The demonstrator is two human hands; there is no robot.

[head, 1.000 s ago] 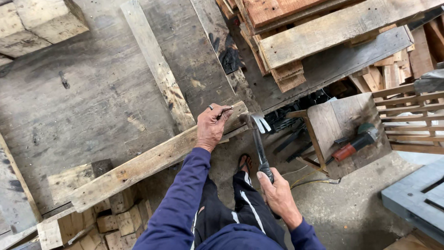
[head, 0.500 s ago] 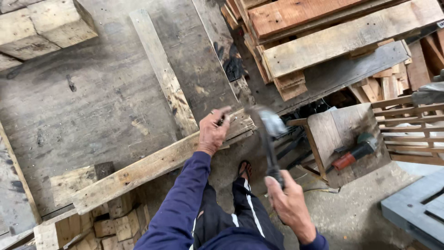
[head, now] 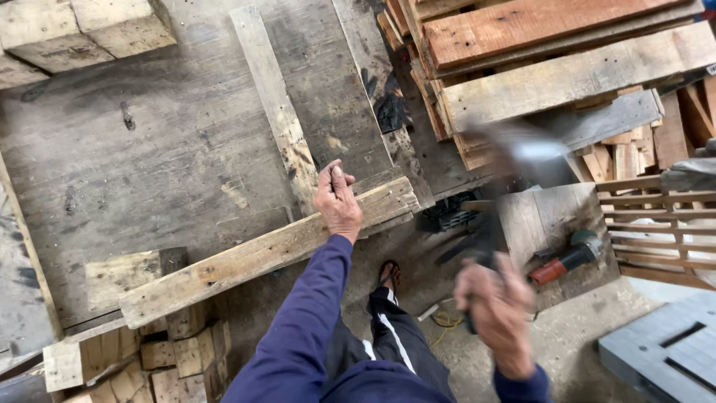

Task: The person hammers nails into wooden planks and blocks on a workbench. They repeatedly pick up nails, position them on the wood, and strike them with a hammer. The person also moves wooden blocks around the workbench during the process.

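L hand (head: 338,200): fingers pinched on small nail, palm resting on plank (head: 261,254) lying across workbench (head: 149,164). R hand (head: 498,310): fist closed on hammer (head: 514,160) handle, head raised above and beyond hand, blurred. Grinder (head: 567,260) just right of R hand. Board stack (head: 552,67) beyond it.

Both arms are covered by long dark-blue fabric sleeves (head: 309,313) that run right down to the wrists, and both hands, the left hand (head: 339,200) and the right hand (head: 496,310), are left totally bare, no gloves. Dark trousers with a white side stripe (head: 388,339) are worn below, and a dark open sandal (head: 386,275) can be seen on one foot.
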